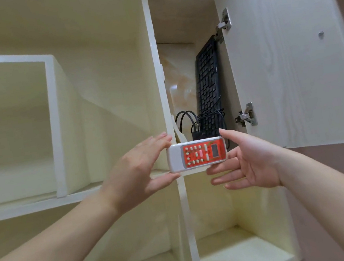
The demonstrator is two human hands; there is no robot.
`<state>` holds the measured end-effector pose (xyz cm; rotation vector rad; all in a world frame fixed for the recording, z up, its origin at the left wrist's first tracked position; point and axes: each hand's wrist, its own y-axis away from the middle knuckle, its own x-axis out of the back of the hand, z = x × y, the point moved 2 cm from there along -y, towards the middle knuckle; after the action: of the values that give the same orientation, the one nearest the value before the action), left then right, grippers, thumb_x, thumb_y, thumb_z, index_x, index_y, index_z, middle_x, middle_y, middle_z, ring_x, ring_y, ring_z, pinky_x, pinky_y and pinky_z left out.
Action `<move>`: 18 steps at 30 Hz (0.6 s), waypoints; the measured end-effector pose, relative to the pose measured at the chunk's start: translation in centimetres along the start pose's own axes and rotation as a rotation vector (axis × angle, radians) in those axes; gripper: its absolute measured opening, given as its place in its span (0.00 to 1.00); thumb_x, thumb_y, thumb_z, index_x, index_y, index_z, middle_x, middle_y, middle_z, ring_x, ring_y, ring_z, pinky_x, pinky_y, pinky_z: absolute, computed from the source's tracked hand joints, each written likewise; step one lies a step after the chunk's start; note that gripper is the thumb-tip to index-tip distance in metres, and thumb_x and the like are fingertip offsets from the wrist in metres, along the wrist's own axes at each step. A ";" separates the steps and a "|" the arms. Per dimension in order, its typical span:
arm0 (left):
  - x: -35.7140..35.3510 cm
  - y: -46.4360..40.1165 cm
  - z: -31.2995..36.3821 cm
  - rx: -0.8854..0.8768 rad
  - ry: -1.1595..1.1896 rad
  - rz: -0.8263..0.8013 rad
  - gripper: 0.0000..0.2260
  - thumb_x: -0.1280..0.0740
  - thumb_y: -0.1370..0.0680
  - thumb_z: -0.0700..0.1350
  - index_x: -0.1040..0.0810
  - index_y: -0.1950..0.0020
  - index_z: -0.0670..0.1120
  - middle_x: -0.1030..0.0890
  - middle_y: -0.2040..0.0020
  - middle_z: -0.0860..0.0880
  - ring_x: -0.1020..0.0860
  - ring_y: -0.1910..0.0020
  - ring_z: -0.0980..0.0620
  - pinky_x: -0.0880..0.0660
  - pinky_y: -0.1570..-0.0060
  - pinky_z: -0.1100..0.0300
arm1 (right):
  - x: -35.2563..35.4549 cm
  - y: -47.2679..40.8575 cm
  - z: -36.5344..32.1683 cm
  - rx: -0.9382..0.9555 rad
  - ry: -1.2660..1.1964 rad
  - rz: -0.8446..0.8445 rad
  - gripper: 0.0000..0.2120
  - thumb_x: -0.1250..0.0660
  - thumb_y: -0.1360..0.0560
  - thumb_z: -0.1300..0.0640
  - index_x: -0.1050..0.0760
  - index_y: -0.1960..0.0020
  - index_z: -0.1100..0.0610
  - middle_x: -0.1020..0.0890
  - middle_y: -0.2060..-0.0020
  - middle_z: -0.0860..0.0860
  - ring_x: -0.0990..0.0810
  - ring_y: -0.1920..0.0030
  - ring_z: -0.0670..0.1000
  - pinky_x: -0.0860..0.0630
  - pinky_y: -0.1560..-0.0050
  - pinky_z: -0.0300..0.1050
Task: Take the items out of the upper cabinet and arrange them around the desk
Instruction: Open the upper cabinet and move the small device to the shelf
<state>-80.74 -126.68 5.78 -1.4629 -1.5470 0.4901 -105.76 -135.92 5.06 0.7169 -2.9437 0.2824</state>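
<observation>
nearest the camera, the left hand (137, 169) pinched the left, white end of a remote control (197, 154), fingertips on its top edge and thumb under its bottom edge, so the left grip was holding the remote. the right hand (248, 163) sat at the remote's right end with fingers straight and relaxed; its grip was wide and held nothing, though one fingertip looked to touch the top right corner, probably to steady the remote. the remote lay sideways in the air just in front of the cabinet shelf edge (191, 171), face toward the camera, likely so it cleared the narrow opening. its red panel carried pale buttons and a small grey display; no brand or writing could be read.

farther in, a coiled black cable (187, 119) sat on the shelf, and a black keyboard (208, 84) leaned upright against the right wall, stood on end to fit the narrow compartment. the cabinet door (290, 55) hung open at right.
</observation>
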 end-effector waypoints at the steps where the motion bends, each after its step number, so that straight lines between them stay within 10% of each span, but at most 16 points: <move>1: 0.0 0.2 -0.2 -0.005 -0.008 -0.002 0.33 0.31 0.23 0.61 0.25 0.28 0.38 0.22 0.28 0.41 0.23 0.30 0.46 0.30 0.28 0.50 | 0.1 0.2 -0.1 -0.020 0.033 -0.011 0.40 0.45 0.22 0.27 0.18 0.41 0.63 0.11 0.50 0.59 0.11 0.49 0.60 0.20 0.46 0.52; 18: -0.4 -0.6 3.4 -0.075 -0.082 -0.076 0.33 0.28 0.26 0.57 0.24 0.28 0.37 0.22 0.28 0.42 0.24 0.28 0.46 0.31 0.26 0.50 | 2.8 1.9 0.9 -0.064 0.110 -0.113 0.29 0.40 0.23 0.32 0.21 0.55 0.59 0.14 0.65 0.59 0.11 0.57 0.59 0.21 0.51 0.48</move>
<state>-83.91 -126.21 4.48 -1.4507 -1.6952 0.4560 -109.20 -135.66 4.31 0.8276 -2.7832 0.2105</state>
